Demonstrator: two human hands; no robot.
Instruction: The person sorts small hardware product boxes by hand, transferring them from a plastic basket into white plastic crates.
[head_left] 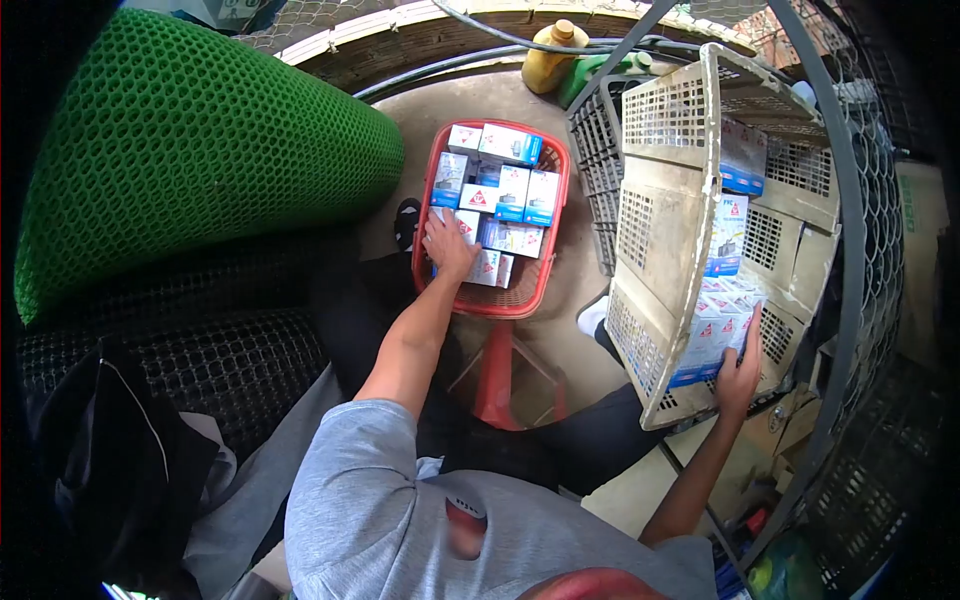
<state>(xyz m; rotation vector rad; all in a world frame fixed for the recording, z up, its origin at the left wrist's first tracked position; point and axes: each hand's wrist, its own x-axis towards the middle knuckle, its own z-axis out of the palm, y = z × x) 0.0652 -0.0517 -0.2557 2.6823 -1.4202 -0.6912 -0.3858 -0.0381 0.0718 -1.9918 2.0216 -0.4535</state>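
A red plastic basket (pixel 549 285) stands on the floor in front of me, with several small white-and-blue cartons (pixel 542 192) packed in it. My left hand (pixel 450 245) reaches into its left side, its fingers closed around one small carton (pixel 467 224) there. To the right, a beige plastic crate (pixel 668 200) is tipped on its side, holding more of the same cartons (pixel 728 235). My right hand (pixel 738 378) is at the crate's lower end, its fingers and thumb gripping the near end of a block of cartons (pixel 712 335). The palm side of each hand is hidden.
A large roll of green plastic mesh (pixel 220 130) lies at the left, above black netting (pixel 190 380). A yellow jug (pixel 553 55) and a green container (pixel 600 75) stand behind the basket. A metal frame post (pixel 850 200) with wire mesh runs along the right, beside the crate.
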